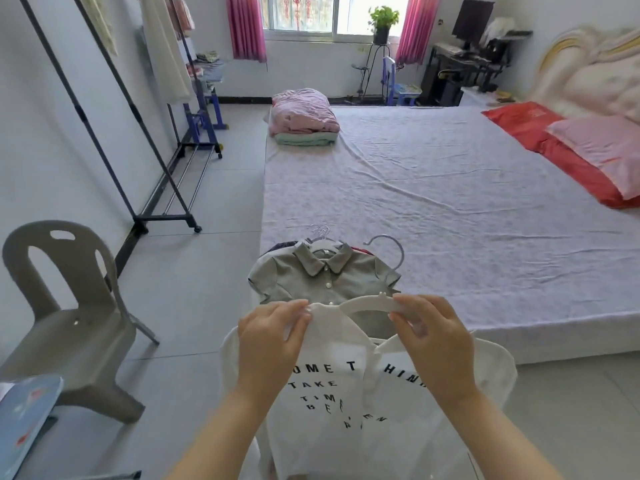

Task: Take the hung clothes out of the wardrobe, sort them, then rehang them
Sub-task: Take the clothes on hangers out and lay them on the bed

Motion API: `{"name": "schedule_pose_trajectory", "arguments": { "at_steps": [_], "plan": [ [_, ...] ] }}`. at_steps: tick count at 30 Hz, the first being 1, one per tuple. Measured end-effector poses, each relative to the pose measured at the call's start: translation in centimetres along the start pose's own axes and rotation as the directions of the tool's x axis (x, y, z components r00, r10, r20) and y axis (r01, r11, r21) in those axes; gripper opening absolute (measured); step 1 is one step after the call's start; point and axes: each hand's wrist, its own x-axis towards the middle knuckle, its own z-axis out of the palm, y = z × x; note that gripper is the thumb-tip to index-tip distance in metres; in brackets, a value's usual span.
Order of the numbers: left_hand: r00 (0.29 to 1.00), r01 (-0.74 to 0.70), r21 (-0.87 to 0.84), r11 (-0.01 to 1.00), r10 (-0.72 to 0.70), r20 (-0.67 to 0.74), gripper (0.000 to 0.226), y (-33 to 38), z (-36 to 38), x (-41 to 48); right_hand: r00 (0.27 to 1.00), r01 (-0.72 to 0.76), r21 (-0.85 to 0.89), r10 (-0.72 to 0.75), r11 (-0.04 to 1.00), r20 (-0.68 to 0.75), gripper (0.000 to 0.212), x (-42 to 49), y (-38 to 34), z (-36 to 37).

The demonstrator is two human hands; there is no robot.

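L hand (273,336) pinches the white shirt (339,393) at its shoulder. R hand (433,337) grips the hanger (367,303). Both are held by the bed's (450,202) near-left corner, above the grey shirt (322,275). Prob. mid-hangering; nxt needs the shoulder slid along the arm.

Hem of white shirt (332,410) off-frame

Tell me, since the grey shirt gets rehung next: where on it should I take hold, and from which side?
Probably the white hanger showing past the collar of the grey shirt, reached from above. The shirt lies flat on the bed corner, hook pointing away, so only that part is free of cloth.
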Motion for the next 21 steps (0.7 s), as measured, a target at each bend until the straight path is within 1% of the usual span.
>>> {"name": "schedule_pose_trajectory", "arguments": {
  "at_steps": [3, 8, 14, 17, 19, 21],
  "plan": [
    [0.998, 0.029, -0.006, 1.0, -0.028, 0.055, 0.017, -2.4, 2.4, 4.9, 0.997, -0.053, 0.016, 0.052, 0.998, 0.056, 0.027, 4.0, 1.7, 4.1],
    [0.992, 0.022, 0.002, 1.0, -0.022, 0.126, 0.013, -5.6, 6.2, 12.3, 0.986, -0.118, 0.001, 0.117, 0.993, 0.119, 0.023, 10.3, 4.1, 9.8],
    [0.982, 0.083, 0.028, 0.996, -0.086, 0.166, 0.015, -8.8, 10.5, 19.2, 0.973, -0.115, 0.01, 0.11, 0.993, 0.202, 0.021, 17.1, 7.0, 16.0],
    [0.966, 0.131, 0.055, 0.99, -0.14, 0.218, 0.017, -10.5, 12.9, 22.7, 0.951, -0.195, 0.007, 0.188, 0.981, 0.244, 0.019, 20.3, 8.9, 19.5],
    [0.946, 0.195, 0.075, 0.978, -0.208, 0.248, 0.019, -11.6, 14.5, 25.0, 0.931, -0.248, 0.02, 0.233, 0.969, 0.28, 0.019, 22.3, 10.4, 22.1],
    [0.925, 0.243, 0.109, 0.964, -0.264, 0.273, 0.021, -12.9, 16.3, 27.0, 0.893, -0.326, 0.023, 0.3, 0.945, 0.336, 0.018, 24.0, 12.1, 24.9]
  ]
}}
